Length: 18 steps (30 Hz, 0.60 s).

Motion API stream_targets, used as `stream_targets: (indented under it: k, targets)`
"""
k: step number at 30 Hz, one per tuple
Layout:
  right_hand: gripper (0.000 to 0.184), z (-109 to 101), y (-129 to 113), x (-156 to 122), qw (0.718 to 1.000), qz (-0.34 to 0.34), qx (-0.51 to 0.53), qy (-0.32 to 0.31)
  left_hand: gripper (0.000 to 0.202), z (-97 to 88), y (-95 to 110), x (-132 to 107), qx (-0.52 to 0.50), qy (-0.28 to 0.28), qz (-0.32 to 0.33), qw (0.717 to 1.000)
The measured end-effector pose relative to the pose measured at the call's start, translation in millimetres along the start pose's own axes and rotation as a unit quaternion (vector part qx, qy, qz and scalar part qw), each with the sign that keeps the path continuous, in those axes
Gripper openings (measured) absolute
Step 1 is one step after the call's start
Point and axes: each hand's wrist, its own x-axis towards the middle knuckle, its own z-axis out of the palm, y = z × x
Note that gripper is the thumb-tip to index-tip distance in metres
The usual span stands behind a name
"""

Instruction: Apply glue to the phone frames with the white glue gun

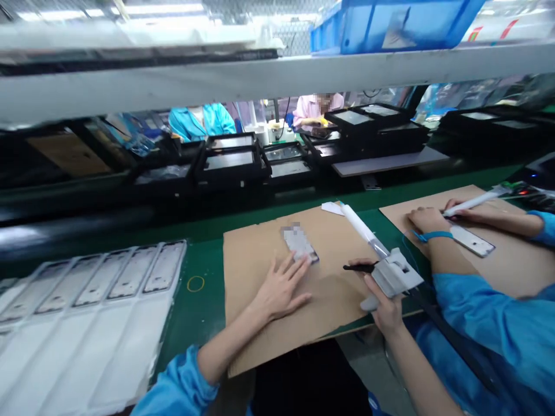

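My left hand (280, 292) lies with fingers spread on a sheet of cardboard (247, 323), its fingertips touching the lower end of a thin, light-grey phone panel (296, 240). To the right, my right hand (385, 309) is wrapped round a grey gun-shaped tool (396, 273). A long white tube (358, 223) extends from this tool toward the far edge of the cardboard. Beside my right fingers a slim black piece (359, 267) sticks out to the left; whether it belongs to the tool I cannot tell. A small white piece (332, 208) sits near the tube's far end.
At left, a white tray (125, 346) holds several phone panels in slots. A co-worker's hands (429, 222) work over another cardboard sheet at right. Black frames (229, 164) line the bench behind. Overhead runs a shelf (173, 86) with a blue crate (390, 26).
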Motion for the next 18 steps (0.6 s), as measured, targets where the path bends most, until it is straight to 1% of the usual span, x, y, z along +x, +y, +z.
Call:
stream_targets:
  k: [1, 2, 3, 4, 5, 6, 8, 11, 14, 16, 18]
  targets:
    - [0.072, 5.7, 6.2, 6.8, 1.0, 0.018, 0.024, 0.003, 0.092, -1.8, -3.0, 0.4, 0.005, 0.01, -0.013, 1.0]
    - [0.073, 9.2, 11.0, 13.3, 0.998, 0.035, 0.046, 0.001, 0.089, -2.9, -5.2, 0.0, 0.005, 0.025, -0.02, 0.999]
    - [0.071, 10.9, 14.6, 18.7, 0.997, 0.049, 0.065, -0.004, 0.08, -3.4, -6.7, -1.3, 0.0, 0.045, -0.026, 0.999]
    - [0.068, 11.4, 17.4, 22.6, 0.995, 0.058, 0.081, -0.012, 0.068, -3.3, -7.9, -3.1, -0.006, 0.07, -0.034, 0.997]
    - [0.064, 11.1, 19.3, 24.9, 0.994, 0.06, 0.094, -0.017, 0.055, -3.2, -9.0, -5.4, -0.009, 0.093, -0.047, 0.995]
    - [0.061, 10.5, 20.5, 25.9, 0.993, 0.058, 0.104, -0.017, 0.047, -3.3, -10.3, -7.9, -0.008, 0.112, -0.064, 0.992]
    - [0.058, 9.3, 20.4, 25.3, 0.991, 0.051, 0.12, -0.005, 0.048, -5.9, -14.0, -13.4, 0.01, 0.13, -0.1, 0.986]
    - [0.051, 8.3, 15.7, 22.6, 0.988, 0.055, 0.141, 0.014, 0.05, -17.5, -20.8, -26.6, 0.039, 0.123, -0.136, 0.982]
    - [0.047, 6.8, 9.2, 20.6, 0.986, 0.071, 0.152, 0.02, 0.045, -35.6, -24.4, -53.0, 0.055, 0.115, -0.166, 0.978]
    - [0.047, 5.7, 5.1, 19.5, 0.985, 0.084, 0.149, 0.023, 0.041, -49.5, -25.4, -79.9, 0.057, 0.121, -0.198, 0.971]
    - [0.05, 5.9, 0.6, 18.3, 0.985, 0.099, 0.137, 0.023, 0.037, -64.8, -27.6, -112.5, 0.054, 0.128, -0.248, 0.959]
